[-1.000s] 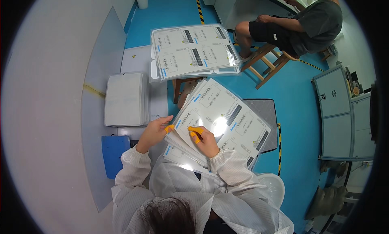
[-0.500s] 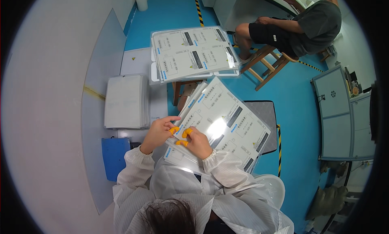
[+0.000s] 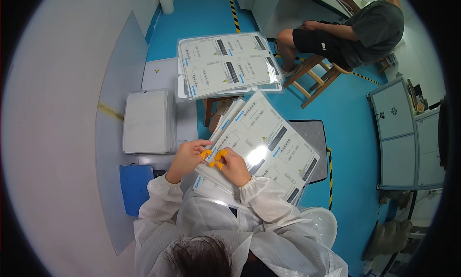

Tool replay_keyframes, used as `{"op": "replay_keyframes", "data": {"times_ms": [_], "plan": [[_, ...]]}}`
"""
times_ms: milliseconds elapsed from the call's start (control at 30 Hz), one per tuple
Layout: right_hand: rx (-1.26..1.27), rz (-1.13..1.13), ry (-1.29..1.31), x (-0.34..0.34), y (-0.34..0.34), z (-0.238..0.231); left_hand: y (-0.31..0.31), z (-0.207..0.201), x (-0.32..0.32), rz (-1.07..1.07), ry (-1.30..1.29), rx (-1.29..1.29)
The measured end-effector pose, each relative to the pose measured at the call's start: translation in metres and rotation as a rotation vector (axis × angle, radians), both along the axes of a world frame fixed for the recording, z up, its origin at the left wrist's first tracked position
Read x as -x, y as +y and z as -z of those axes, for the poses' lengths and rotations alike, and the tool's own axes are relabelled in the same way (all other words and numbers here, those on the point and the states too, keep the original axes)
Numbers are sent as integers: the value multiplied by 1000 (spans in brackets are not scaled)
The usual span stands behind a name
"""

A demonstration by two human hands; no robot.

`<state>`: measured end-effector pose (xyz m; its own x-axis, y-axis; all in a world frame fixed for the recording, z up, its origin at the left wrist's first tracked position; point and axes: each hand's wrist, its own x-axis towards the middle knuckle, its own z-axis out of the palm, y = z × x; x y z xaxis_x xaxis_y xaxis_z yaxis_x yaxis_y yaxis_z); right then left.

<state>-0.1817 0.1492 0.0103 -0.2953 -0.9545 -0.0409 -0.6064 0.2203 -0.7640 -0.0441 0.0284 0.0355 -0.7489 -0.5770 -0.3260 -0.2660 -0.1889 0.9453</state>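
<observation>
A stack of white printed sheets [image 3: 249, 116] lies slanted over my lap, its glossy top sheet showing blue marks, black bars and a bright glare. My left hand [image 3: 185, 161] is closed at the stack's left edge, its thumb in an orange finger cot and one finger reaching over the top sheet. Close beside it, my right hand [image 3: 234, 169] bends down over the same edge, thumb and finger pinched together in orange finger cots. Whatever lies between the right fingertips is too small to make out.
Ahead, a wooden stool carries another pile of printed sheets [image 3: 225, 61]. A stack of white sheets [image 3: 146, 121] and a blue box [image 3: 134, 188] stand at left by a clear panel [image 3: 111, 142]. A seated person [image 3: 365, 34] works at the far right.
The right fingers in orange cots have shifted slightly up and closer to the left thumb. The view has moved a little; the stacks stay in place.
</observation>
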Motion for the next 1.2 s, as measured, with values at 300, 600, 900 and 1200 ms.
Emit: {"op": "replay_keyframes", "data": {"times_ms": [300, 600, 900, 1200], "plan": [[101, -73, -90, -2, 10, -1, -3, -2, 5, -34, 57, -33], [58, 0, -348, 12, 3, 3, 5, 2, 2, 36, 29, -18], [594, 295, -962, 70, 22, 11, 2, 10, -13, -36, 2, 34], [898, 426, -1542, 116, 48, 33, 4, 5, -16, 77, 102, -33]]}}
